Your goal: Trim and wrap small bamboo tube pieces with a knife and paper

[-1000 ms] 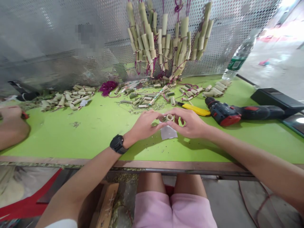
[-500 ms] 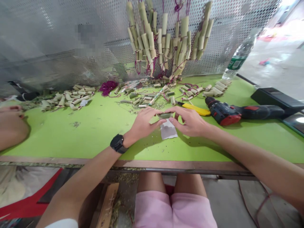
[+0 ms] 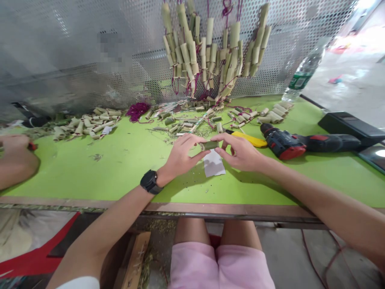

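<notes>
A short green bamboo tube (image 3: 209,145) lies crosswise between my two hands, above the green tabletop (image 3: 120,172). My left hand (image 3: 187,151) pinches its left end between thumb and fingers; a black watch (image 3: 150,182) is on that wrist. At the tube's right end, the thumb and fingertips of my right hand (image 3: 239,152) close on it. Beneath the tube lies a small piece of white paper (image 3: 214,163), its upper edge hidden by the tube and fingers.
Bamboo pieces (image 3: 188,124) and purple string (image 3: 137,111) lie behind my hands. A yellow utility knife (image 3: 251,139), a cordless drill (image 3: 282,141) and a bottle (image 3: 302,80) are to the right. Strung bamboo tubes (image 3: 207,52) hang on the mesh. Another person's hand (image 3: 16,160) is far left.
The bamboo tube has turned slightly in my fingers and more of its side shows. My right fingertips have shifted a little to the right. The other person's hand has moved slightly.
</notes>
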{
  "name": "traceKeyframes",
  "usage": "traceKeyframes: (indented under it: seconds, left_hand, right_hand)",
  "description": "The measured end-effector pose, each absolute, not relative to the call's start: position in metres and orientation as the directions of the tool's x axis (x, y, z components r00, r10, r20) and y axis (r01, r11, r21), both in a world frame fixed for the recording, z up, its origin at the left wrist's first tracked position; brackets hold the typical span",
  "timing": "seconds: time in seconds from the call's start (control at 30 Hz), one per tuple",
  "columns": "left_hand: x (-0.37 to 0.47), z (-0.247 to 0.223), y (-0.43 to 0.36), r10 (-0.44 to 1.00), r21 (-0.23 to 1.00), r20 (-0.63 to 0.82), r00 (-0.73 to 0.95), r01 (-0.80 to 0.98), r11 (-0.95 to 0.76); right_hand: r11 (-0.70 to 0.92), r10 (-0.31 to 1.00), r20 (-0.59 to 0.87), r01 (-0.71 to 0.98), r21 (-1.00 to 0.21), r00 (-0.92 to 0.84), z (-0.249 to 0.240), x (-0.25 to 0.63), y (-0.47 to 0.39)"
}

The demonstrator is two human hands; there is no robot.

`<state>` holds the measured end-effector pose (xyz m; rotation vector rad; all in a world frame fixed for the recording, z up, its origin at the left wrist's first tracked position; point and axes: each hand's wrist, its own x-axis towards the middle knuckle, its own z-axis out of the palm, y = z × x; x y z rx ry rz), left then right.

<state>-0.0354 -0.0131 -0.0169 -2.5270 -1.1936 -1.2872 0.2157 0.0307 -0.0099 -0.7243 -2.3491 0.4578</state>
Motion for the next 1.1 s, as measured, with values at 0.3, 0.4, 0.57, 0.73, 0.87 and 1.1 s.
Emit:
traceKeyframes:
  seconds: [0.3, 0.4, 0.57, 0.73, 0.87, 1.1]
  left_hand:
    - [-0.033, -0.016, -0.016, 0.533, 0.208, 0.743, 0.405, 0.617, -0.759]
    - [-0.032, -0.016, -0.015, 0.476, 0.178, 0.767, 0.431, 0.569, -0.803]
    - [-0.031, -0.016, -0.016, 0.416, 0.154, 0.787, 0.455, 0.509, -0.847]
    - [-0.029, -0.016, -0.017, 0.413, 0.162, 0.786, 0.46, 0.492, -0.856]
    - [-0.028, -0.016, -0.017, 0.394, 0.144, 0.801, 0.451, 0.494, -0.857]
    - [-0.027, -0.016, -0.018, 0.397, 0.155, 0.807, 0.437, 0.493, -0.856]
  right_hand:
    - [0.786, 0.602, 0.486, 0.363, -0.501, -0.633, -0.018, 0.218, 0.039]
    - [0.783, 0.604, 0.483, 0.362, -0.505, -0.634, -0.018, 0.218, 0.039]
    - [0.787, 0.598, 0.48, 0.354, -0.506, -0.642, -0.017, 0.218, 0.037]
    - [0.786, 0.601, 0.48, 0.367, -0.497, -0.638, -0.017, 0.217, 0.035]
    - [0.804, 0.583, 0.51, 0.359, -0.474, -0.633, -0.016, 0.217, 0.034]
    - [0.859, 0.495, 0.573, 0.271, -0.434, -0.653, -0.016, 0.212, 0.028]
